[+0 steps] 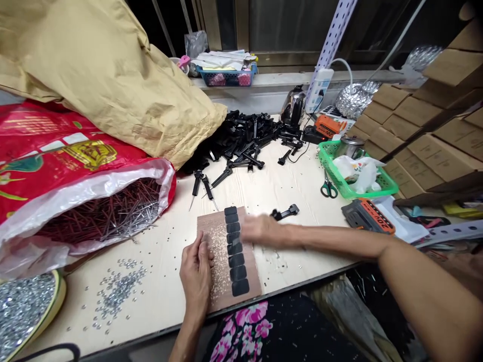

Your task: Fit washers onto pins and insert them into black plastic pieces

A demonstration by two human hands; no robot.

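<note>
A reddish-brown board (254, 274) lies at the table's front edge, with a column of several black rounded pads (237, 260) on it and pale specks scattered to their left. My left hand (196, 274) rests over the board's left edge, its fingers curled and pinched together; what they hold, if anything, is hidden. Over the board's right side, beside the upper pads, my right hand (262, 231) is smeared by motion, so its grip does not show. Just beyond that hand lies a black plastic part (289, 211) with a squarish end.
Black parts (249, 136) are heaped at the back. Left are a red sack (75, 136) of nails, loose silvery bits (121, 286) and a bowl (60, 291) full of them. Right are scissors (329, 187), a green basket (339, 188), an orange-black battery (370, 216) and cardboard boxes (426, 156).
</note>
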